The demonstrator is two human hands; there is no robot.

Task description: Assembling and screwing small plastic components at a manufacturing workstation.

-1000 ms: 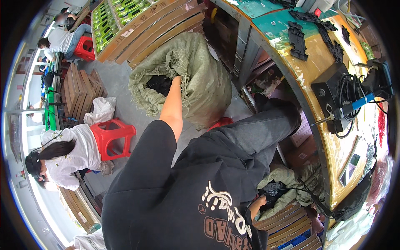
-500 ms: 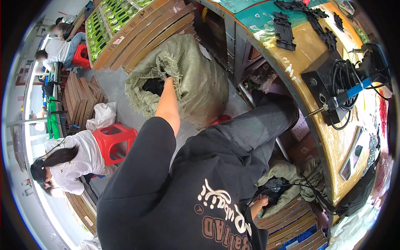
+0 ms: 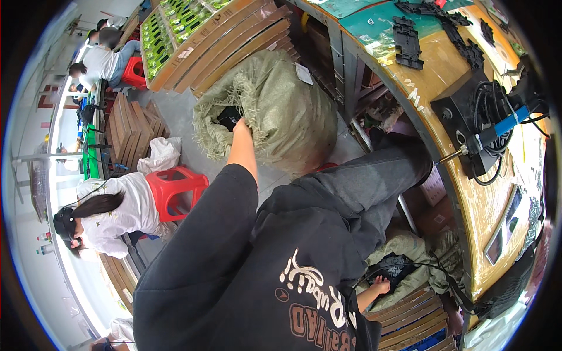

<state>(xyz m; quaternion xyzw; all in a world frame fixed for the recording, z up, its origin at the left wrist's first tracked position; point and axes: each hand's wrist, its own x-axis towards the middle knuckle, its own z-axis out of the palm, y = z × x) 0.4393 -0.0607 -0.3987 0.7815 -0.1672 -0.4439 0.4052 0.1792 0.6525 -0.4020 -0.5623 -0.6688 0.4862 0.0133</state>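
Observation:
My left arm reaches out to a large woven sack (image 3: 287, 105) on the floor. At the sack's frayed mouth, my left hand (image 3: 241, 126) is curled beside the dark pieces (image 3: 229, 117) inside; what its fingers hold is hidden. Lower right, my right hand (image 3: 380, 285) is held with bent, closed fingers at the opening of a smaller woven sack (image 3: 410, 243). Black parts (image 3: 398, 270) lie in that sack, right by the fingers. Whatever this hand grips is too small to make out.
Right of me runs a workbench (image 3: 451, 216) with black plastic frames (image 3: 407, 44), a cabled black device (image 3: 453, 114) and a phone (image 3: 503, 225). Stacked trays (image 3: 234, 44) stand behind the large sack. On the left, a person (image 3: 117, 216) sits by a red stool (image 3: 177, 190).
My left hand has drawn back a little from inside the large sack to its mouth. The right hand stays at the smaller sack, its fingers more curled. The whole view has shifted slightly.

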